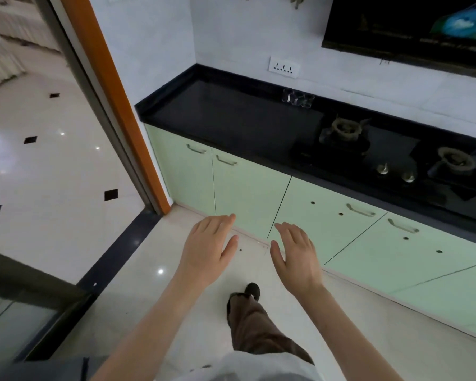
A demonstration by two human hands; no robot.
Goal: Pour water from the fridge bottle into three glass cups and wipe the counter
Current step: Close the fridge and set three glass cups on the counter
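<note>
Clear glass cups stand close together at the back of the black counter, near the wall. My left hand and my right hand hang palm-down over the floor in front of the cabinets, both empty with fingers apart. They are well short of the counter. No bottle, fridge or cloth is in view.
A black glass gas hob with two burners and knobs fills the counter's right part. Pale green cabinet doors run below. An orange door frame and a doorway to a tiled room lie left. A wall socket sits above the counter.
</note>
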